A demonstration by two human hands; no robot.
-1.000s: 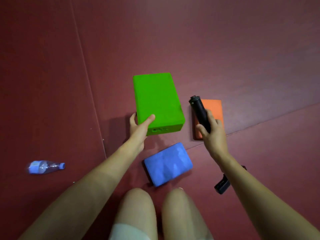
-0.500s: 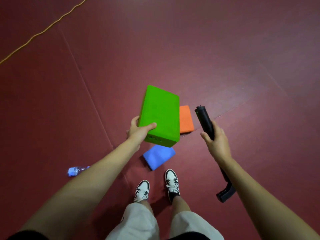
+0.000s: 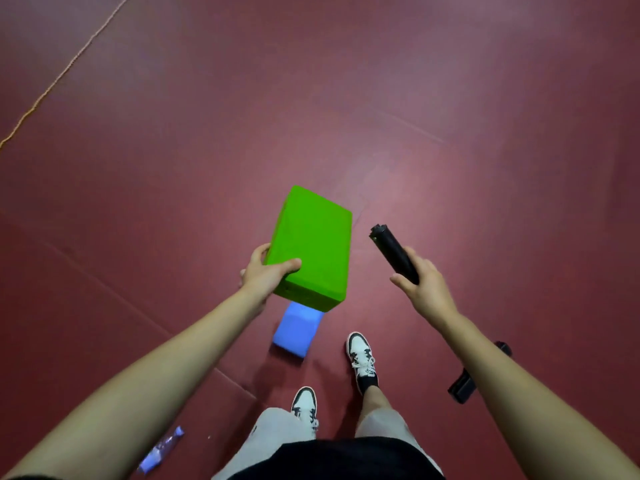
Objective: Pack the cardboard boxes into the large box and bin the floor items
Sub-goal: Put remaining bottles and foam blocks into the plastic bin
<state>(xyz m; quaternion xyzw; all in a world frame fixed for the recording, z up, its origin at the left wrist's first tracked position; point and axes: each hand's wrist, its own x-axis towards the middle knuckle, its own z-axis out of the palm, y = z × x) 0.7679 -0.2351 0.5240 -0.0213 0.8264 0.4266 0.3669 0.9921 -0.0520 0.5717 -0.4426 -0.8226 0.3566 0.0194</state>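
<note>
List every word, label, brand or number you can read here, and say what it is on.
Nothing here can be read.
Green box, gripped by the left hand: small dark marks on its near side, too small to read.
Plastic bottle on the floor: label blurred, unreadable.
Black rod in the right hand: no print shows.
Blue box: no print shows.

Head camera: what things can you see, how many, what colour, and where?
green rectangular box: one, green, held up, centre
blue rectangular box: one, blue, on floor, partly under green one
clear plastic bottle: one, clear and blue, on floor, lower left
black cylindrical tool: one, black, held, right of centre
dark red floor: one, dark red, everywhere
laced sneakers: two, white and black, on floor
left hand: one, grips green box
right hand: one, grips black tool
</note>
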